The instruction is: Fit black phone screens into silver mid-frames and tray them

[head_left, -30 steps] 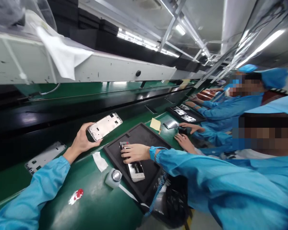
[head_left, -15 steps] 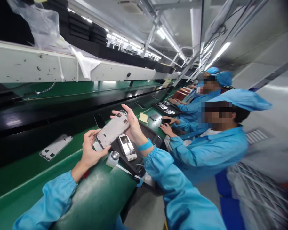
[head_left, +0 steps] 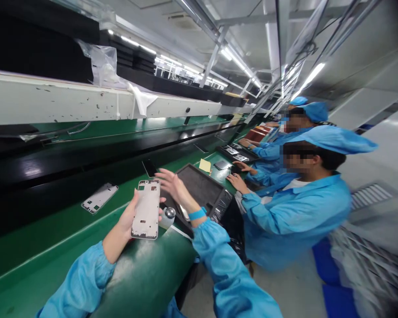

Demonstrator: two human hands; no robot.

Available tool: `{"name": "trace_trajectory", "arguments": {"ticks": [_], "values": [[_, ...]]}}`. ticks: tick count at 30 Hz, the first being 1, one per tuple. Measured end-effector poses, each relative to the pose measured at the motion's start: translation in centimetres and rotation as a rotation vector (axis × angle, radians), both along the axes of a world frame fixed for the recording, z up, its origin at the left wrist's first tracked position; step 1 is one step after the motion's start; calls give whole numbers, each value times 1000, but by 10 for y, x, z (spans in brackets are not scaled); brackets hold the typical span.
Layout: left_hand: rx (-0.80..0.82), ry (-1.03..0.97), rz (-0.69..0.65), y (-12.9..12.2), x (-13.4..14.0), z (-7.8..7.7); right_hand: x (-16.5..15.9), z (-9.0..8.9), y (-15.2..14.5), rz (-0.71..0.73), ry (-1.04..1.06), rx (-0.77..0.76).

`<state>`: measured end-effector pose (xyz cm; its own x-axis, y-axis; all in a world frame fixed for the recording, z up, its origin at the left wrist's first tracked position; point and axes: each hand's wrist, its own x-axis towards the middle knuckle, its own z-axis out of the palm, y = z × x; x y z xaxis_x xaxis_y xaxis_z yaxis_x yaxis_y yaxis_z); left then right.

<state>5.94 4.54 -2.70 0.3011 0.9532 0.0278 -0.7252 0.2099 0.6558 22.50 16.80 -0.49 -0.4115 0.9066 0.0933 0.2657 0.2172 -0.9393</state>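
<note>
My left hand (head_left: 128, 221) is closed around a light grey phone frame (head_left: 146, 210), a flat plate with cut-outs near its top, held almost upright. Close to the frame's upper right edge is my right hand (head_left: 174, 187), its fingers stretched out and apart; a wristband (head_left: 198, 214) circles that wrist. Behind and below the right hand lies a black tray (head_left: 202, 185) with a white phone mostly hidden by the hand and forearm. A bottle with a round metal top (head_left: 169, 214) stands just right of the held frame.
On the green bench a second phone frame (head_left: 99, 198) lies to the left. Farther back are a dark phone screen (head_left: 149, 168) and a yellow paper pad (head_left: 204, 165). To the right, co-workers in blue sit along the line, near a tray of phones (head_left: 237, 152).
The frame has turned more upright and moved lower in my left hand. My right hand has let go of its top end and opened. The camera view has shifted left.
</note>
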Motion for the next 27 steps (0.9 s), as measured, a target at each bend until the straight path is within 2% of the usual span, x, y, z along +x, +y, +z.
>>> {"name": "trace_trajectory", "arguments": {"ticks": [2,4,8,11,13,16,19,24,27], "values": [[-24,-46,-8,-2,-4,9,30,-12,10,-254,-223,48],[-62,-86,56,-3,-10,20,59,-27,18,-393,-369,15],[-146,-93,351,-3,-22,34,89,-54,22,-508,-573,-43],[-165,-22,354,-3,-29,36,97,-60,25,-549,-581,-21],[-158,15,310,-4,-31,35,103,-55,29,-579,-522,15],[-129,55,256,-6,-28,32,112,-38,30,-599,-364,84],[-96,76,196,-12,-14,30,107,-21,15,-559,-155,163],[48,56,-61,-40,10,28,50,-14,-59,-347,149,206],[162,140,-50,-68,8,28,11,-10,-107,-245,350,169]]}}
